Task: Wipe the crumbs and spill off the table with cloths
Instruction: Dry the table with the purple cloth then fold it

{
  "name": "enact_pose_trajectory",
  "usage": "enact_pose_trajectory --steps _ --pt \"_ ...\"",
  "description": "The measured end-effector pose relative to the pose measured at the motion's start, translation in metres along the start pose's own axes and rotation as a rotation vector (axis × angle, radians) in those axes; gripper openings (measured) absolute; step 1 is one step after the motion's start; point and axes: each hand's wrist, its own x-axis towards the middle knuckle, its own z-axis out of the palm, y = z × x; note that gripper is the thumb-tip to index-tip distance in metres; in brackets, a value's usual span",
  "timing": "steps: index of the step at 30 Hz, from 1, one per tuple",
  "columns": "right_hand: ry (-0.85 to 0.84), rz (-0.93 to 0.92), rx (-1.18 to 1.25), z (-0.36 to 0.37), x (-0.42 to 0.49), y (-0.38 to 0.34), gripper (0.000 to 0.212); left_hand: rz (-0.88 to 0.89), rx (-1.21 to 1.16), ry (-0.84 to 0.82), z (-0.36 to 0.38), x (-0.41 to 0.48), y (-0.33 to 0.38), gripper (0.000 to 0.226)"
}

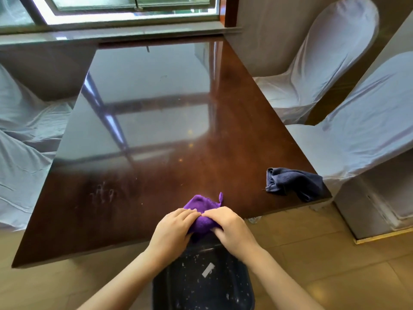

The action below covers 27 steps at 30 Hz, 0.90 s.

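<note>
A purple cloth (202, 205) lies bunched at the near edge of the glossy brown table (156, 130), partly hanging over it. My left hand (173, 229) and my right hand (230, 227) both grip this cloth, fingertips touching on top of it. A dark blue cloth (292, 183) lies crumpled at the table's near right corner, apart from my hands. Small pale crumbs (183, 161) are scattered on the table's middle. A faint whitish smear (104, 193) marks the near left part.
A dark bin (201, 285) speckled with crumbs stands on the floor below the table edge, under my hands. White-covered chairs (348, 121) line the right side and others (24, 139) the left. A window sill (111, 33) runs along the far edge.
</note>
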Motion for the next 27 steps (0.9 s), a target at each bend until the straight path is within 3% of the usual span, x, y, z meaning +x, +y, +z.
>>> enact_pose_trajectory --steps 4,10,17,24,27 --pt "-0.057 -0.026 0.023 -0.043 0.011 0.011 0.038 -0.024 -0.093 -0.008 -0.018 0.031 0.017 0.038" --pt "0.036 0.012 -0.034 -0.133 0.048 0.053 0.04 -0.048 -0.104 0.076 -0.033 0.129 0.052 0.035" --pt "0.118 0.126 -0.144 -0.218 0.09 0.13 0.042 -0.094 -0.049 0.03 -0.024 0.254 0.103 0.03" --pt "0.097 0.327 -0.241 -0.239 0.102 0.208 0.045 -0.141 0.006 -0.043 0.022 0.327 0.142 0.026" --pt "-0.049 0.396 -0.216 -0.231 0.101 0.226 0.052 -0.164 0.005 -0.108 0.041 0.332 0.144 0.026"
